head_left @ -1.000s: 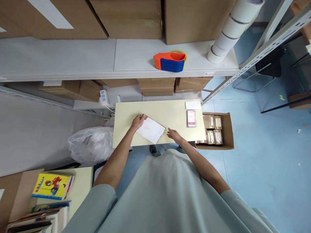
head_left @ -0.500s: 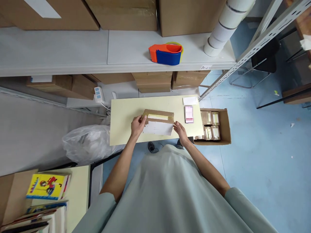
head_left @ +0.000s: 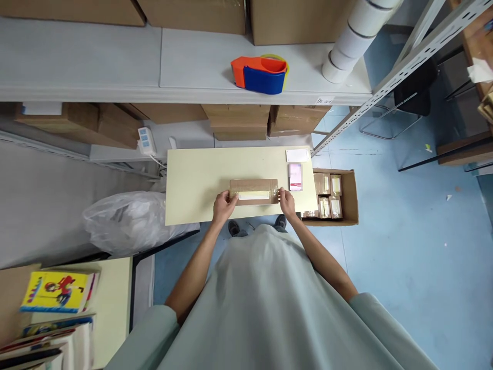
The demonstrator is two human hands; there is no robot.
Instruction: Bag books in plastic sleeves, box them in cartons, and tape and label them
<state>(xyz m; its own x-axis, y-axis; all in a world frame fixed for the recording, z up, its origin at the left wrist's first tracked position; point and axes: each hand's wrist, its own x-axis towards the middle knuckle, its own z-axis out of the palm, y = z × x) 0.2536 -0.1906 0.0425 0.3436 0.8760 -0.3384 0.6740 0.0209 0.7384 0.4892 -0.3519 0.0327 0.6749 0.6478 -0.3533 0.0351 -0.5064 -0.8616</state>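
A flat brown package (head_left: 253, 191) with a pale yellow strip along its middle lies on the small cream table (head_left: 192, 180). My left hand (head_left: 224, 204) grips its left end and my right hand (head_left: 287, 201) grips its right end, fingers curled on both. A small pink and white item (head_left: 295, 176) and a white slip (head_left: 297, 155) lie at the table's right end, beyond my right hand.
An open cardboard box (head_left: 349, 198) of small packets stands on the floor right of the table. An orange and blue tape dispenser (head_left: 260, 74) and white rolls (head_left: 348, 43) sit on the grey shelf. A plastic bag (head_left: 123, 221) lies left; books (head_left: 54, 293) lower left.
The white sheet that lay slanted under my left hand was turned over, showing a brown side with a yellow strip. Both hands closed on its ends and squared it to the table.
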